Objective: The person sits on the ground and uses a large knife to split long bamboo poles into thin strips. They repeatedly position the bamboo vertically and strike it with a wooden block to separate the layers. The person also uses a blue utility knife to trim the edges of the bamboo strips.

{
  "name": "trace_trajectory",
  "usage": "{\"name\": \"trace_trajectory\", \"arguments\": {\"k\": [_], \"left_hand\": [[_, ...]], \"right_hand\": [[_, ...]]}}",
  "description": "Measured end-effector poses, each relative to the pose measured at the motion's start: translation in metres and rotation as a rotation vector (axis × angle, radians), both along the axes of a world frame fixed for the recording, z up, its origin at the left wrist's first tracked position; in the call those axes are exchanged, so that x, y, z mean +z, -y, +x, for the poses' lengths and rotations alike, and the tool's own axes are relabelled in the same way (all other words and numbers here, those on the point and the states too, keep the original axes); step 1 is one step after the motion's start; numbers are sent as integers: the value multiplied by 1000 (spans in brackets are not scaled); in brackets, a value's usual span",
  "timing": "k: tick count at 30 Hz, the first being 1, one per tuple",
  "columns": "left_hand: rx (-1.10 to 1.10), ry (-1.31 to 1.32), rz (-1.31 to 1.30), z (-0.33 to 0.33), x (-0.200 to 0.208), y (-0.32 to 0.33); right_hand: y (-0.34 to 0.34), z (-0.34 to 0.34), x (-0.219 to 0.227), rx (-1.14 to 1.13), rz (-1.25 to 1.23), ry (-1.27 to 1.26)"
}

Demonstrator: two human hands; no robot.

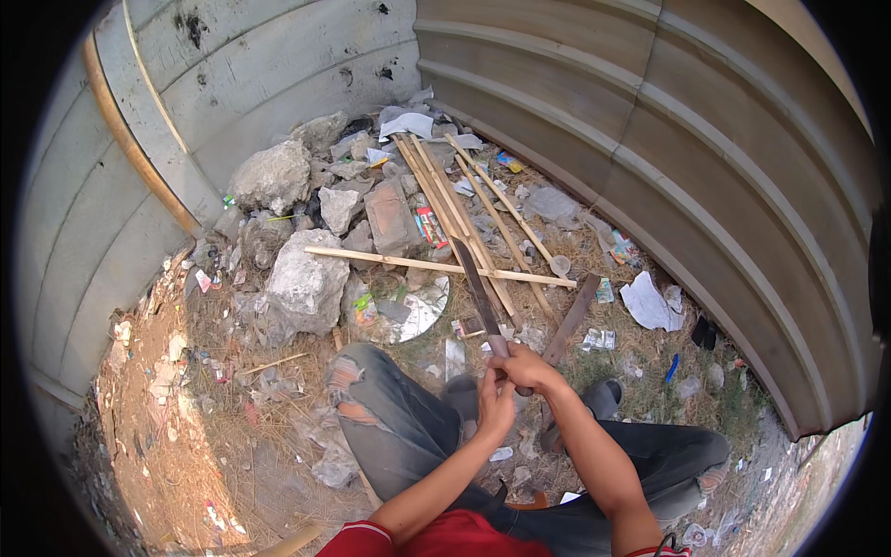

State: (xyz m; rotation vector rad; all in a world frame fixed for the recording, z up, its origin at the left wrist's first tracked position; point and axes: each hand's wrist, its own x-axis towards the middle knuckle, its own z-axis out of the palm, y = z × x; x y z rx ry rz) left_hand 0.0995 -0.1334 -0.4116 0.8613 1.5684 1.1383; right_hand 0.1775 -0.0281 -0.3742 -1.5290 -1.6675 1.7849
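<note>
My right hand (529, 367) is wrapped round the handle of a machete (480, 292), whose long dark blade points away and slightly left. Close against it is my left hand (496, 404), fingers drawn together by the handle's lower end; what they pinch, if anything, is hidden. A flat brown strip (575, 316), perhaps a sheath or a board, slants on the ground just right of the handle. Beyond the blade's tip a pale bamboo strip (371, 258) lies crosswise over several long bamboo strips (434, 190). Both my forearms extend over my bent legs in torn jeans (394, 395).
Large pale rocks (306, 283) and a reddish brick (393, 218) are heaped ahead to the left. A mirror shard (427, 309), white paper (650, 302) and plastic scraps litter the dry ground. Corrugated metal walls (594, 88) close in the far side, left and right.
</note>
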Motion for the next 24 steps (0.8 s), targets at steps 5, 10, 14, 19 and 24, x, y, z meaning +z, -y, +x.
{"name": "trace_trajectory", "arguments": {"k": [5,10,14,19,24], "left_hand": [[94,220,11,-16,6,64],[77,385,197,-27,30,93],[-12,421,280,-24,43,77],[140,309,316,-65,44,91],[158,365,349,-76,48,88]], "right_hand": [[3,-18,-53,302,111,360],[-41,-84,-112,297,136,339],[-133,-76,-135,218,691,451],[-100,-157,-24,-152,530,174],[-96,-121,-20,-116,348,47]]}}
